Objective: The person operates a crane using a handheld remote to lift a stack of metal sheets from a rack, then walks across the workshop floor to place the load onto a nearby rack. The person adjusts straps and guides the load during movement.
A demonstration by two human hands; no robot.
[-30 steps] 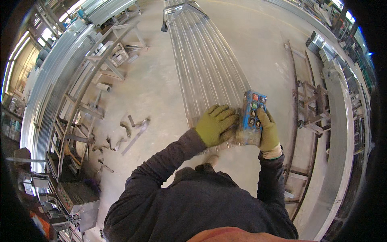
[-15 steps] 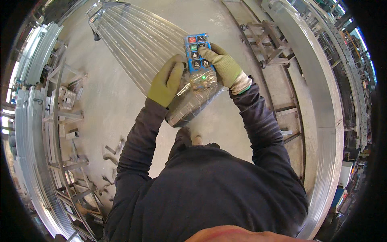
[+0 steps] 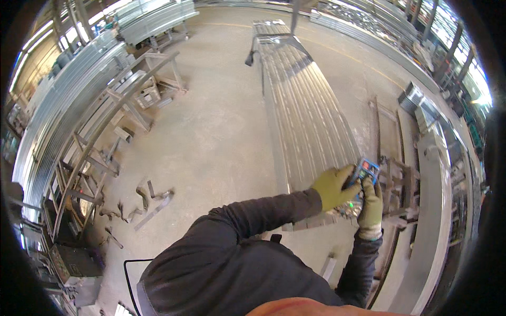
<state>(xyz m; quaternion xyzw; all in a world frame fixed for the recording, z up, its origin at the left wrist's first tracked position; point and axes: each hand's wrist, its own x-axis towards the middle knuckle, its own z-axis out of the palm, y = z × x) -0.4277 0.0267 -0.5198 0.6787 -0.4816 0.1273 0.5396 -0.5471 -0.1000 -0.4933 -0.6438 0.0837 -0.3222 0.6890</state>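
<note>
A blue remote control with dark, red and green buttons, wrapped in clear plastic, is held between my gloved hands, right of centre. My left hand wraps its left side. My right hand grips the lower right, with the thumb on the buttons; a green light glows below. Just beyond and under my hands runs a long bundle of ribbed metal profiles. A dark strap goes round its far end. My left hand hides part of the near end.
Rails with a rusty metal trolley lie to the right, beside a long pale metal beam. On the left stand a metal rack and stacked long profiles. Metal scraps lie on the floor.
My view has swung to the left, so the bundle, hands and remote now appear farther right. More of the bundle's far end shows. Both hands still hold the remote.
</note>
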